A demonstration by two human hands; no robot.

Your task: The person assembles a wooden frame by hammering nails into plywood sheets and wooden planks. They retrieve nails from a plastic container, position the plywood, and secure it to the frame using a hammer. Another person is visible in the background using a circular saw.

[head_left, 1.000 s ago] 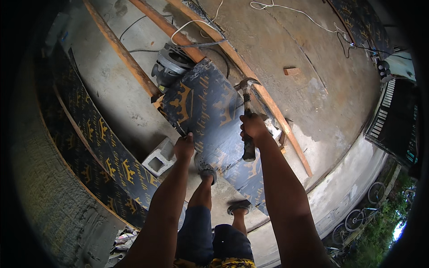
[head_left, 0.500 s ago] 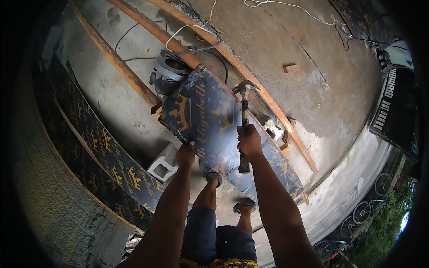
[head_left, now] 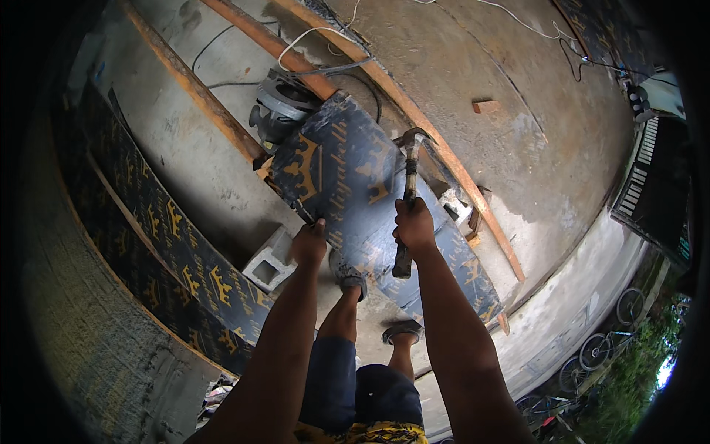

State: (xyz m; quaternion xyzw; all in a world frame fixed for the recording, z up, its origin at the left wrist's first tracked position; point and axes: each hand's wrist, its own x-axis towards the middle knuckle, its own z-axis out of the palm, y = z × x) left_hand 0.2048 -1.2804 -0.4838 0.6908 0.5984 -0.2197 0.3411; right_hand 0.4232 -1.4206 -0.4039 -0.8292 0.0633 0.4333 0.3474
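Note:
A claw hammer (head_left: 410, 177) is held in my right hand (head_left: 415, 226), which is closed around its handle. The hammer's metal head points away from me, over the right edge of a black panel (head_left: 347, 174) printed with gold crowns. At the panel's left edge, my left hand (head_left: 309, 242) is closed on a thin dark tool (head_left: 302, 211). Its tip rests at or near that edge; its exact kind is too small to tell. A circular saw (head_left: 285, 107) sits just beyond the panel's far left corner.
Long wooden beams (head_left: 200, 89) run from the panel toward the far left. A hollow concrete block (head_left: 270, 260) stands left of my feet. More printed panels (head_left: 170, 244) lean at the left wall. A wood offcut (head_left: 485, 106) lies on the floor. Cords trail across the back.
The hammer and my right hand have shifted slightly right and away from me. My left hand has moved slightly away from me too, still at the panel's left edge. The view has shifted a little.

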